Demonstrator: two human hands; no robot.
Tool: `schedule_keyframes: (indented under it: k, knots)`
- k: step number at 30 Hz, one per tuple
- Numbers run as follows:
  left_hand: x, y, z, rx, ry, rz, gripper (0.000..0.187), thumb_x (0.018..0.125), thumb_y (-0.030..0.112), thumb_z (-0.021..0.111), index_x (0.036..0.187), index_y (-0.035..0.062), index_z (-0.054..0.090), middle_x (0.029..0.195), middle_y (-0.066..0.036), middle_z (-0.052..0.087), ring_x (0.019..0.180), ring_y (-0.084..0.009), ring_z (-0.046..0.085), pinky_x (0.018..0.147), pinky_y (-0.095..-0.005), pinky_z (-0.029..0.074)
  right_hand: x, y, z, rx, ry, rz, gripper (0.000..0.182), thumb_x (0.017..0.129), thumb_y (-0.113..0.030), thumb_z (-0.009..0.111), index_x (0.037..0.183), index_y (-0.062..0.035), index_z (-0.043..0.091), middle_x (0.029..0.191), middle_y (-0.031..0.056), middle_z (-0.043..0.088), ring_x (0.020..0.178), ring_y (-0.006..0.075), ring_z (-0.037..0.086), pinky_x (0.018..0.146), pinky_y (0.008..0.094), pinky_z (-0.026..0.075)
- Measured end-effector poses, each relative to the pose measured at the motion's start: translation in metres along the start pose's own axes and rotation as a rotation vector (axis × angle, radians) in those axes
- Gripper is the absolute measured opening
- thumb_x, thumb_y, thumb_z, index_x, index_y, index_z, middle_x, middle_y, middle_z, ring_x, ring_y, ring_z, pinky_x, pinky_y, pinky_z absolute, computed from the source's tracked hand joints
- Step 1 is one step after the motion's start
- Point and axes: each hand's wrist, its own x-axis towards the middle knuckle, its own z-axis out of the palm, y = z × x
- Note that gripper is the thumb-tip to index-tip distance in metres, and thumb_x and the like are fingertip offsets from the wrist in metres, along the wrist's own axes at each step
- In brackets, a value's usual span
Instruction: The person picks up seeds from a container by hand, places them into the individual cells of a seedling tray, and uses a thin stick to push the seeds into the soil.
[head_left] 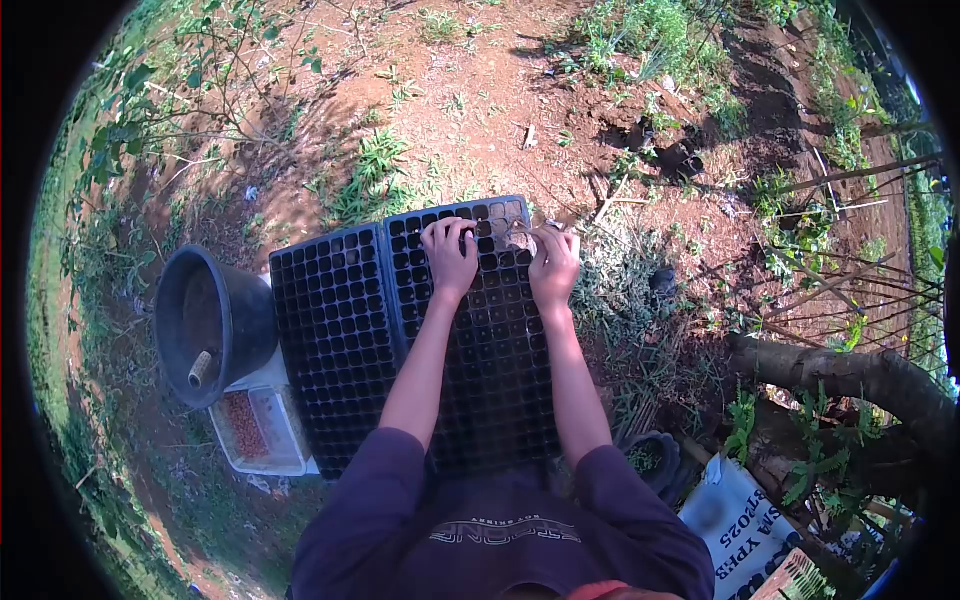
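Two black seedling trays lie side by side in front of me, the left seedling tray (335,330) and the right seedling tray (490,330), both gridded with small square cells. My left hand (452,258) is over the far part of the right tray, its fingers curled down at the cells; anything in its fingertips is too small to make out. My right hand (553,265) is at that tray's far right edge, thumb and fingers drawn together; what they hold, if anything, is hidden. Between the hands, some sunlit cells look brown and filled.
A dark bucket (225,300) stands left of the trays, with a ridged light-coloured piece (200,368) inside. Below it is a white container (285,430) of small reddish grains (245,424). A printed white sack (740,530) and a thick branch (830,368) lie at right.
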Motion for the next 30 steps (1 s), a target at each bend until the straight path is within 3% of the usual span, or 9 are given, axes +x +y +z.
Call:
schedule_keyframes:
  k: [11,16,30]
  knots:
    - [-0.005,0.001,-0.005,0.008,-0.052,0.008,0.017,0.091,0.009,0.065,0.107,0.0126,0.068,0.118,-0.007,0.059,0.120,-0.0326,0.044,0.107,-0.0460,0.036,-0.013,0.010,-0.001,-0.037,0.098,-0.023,0.030,0.080,0.010,0.063,0.104,-0.0057,0.070,0.100,0.0075,0.073,0.090,0.0322,0.061,0.082,0.0406,0.051]
    - [-0.010,0.001,0.001,0.066,-0.162,0.117,0.025,0.089,0.012,0.066,0.114,0.0136,0.065,0.127,-0.010,0.056,0.138,-0.0361,0.040,0.117,-0.0485,0.033,-0.013,0.006,0.002,-0.024,0.103,0.031,0.029,0.080,0.011,0.064,0.102,-0.0061,0.071,0.099,0.0079,0.073,0.092,0.0307,0.062,0.083,0.0402,0.052]
    - [-0.014,0.001,0.005,0.072,-0.109,0.114,0.025,0.089,0.012,0.067,0.114,0.0129,0.067,0.129,-0.010,0.056,0.136,-0.0375,0.039,0.117,-0.0487,0.033,-0.018,0.006,0.010,-0.014,0.122,0.071,0.026,0.081,0.011,0.066,0.100,-0.0072,0.073,0.097,0.0059,0.073,0.090,0.0285,0.061,0.083,0.0381,0.051]
